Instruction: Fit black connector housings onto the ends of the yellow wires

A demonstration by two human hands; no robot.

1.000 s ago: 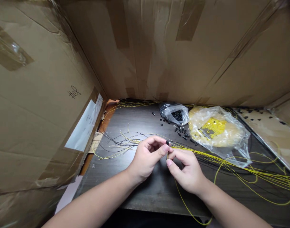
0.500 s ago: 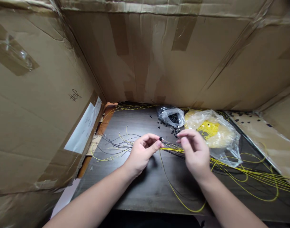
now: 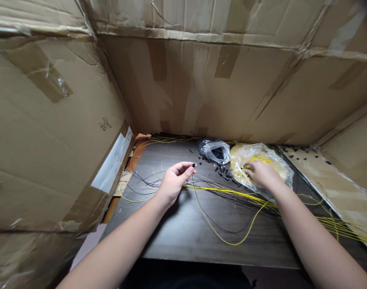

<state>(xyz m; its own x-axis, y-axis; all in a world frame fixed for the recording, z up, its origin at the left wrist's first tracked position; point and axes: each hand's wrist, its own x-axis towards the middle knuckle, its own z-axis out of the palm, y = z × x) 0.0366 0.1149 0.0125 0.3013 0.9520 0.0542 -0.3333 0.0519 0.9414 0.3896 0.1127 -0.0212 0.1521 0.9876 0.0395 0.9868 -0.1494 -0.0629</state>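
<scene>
My left hand (image 3: pixel 175 180) is closed, pinching a small black cap-like part (image 3: pixel 194 165) between thumb and forefinger. A thin yellow wire and a dark wire (image 3: pixel 209 220) hang from about that pinch in a loop over the table. My right hand (image 3: pixel 260 172) reaches into the clear plastic bag (image 3: pixel 282 168) of small yellow pieces (image 3: pixel 257 159). Its fingers are drawn together among the pieces, and what they hold, if anything, is hidden. Below the hands runs a bundle of yellow and black wires (image 3: pixel 231 192), its loose ends fanned out at the left.
Another clear bag (image 3: pixel 203 147) holds many tiny black parts. Several black pieces (image 3: pixel 226 178) lie loose in front of it. Cardboard walls (image 3: pixel 183 100) enclose the dark tabletop (image 3: pixel 171 241) at the back and sides. More dark bits lie on a cardboard flap (image 3: pixel 315 168) at right.
My right hand has moved from near the black part to the right, into the bag of yellow pieces. My left hand still holds the black part. The view has shifted slightly.
</scene>
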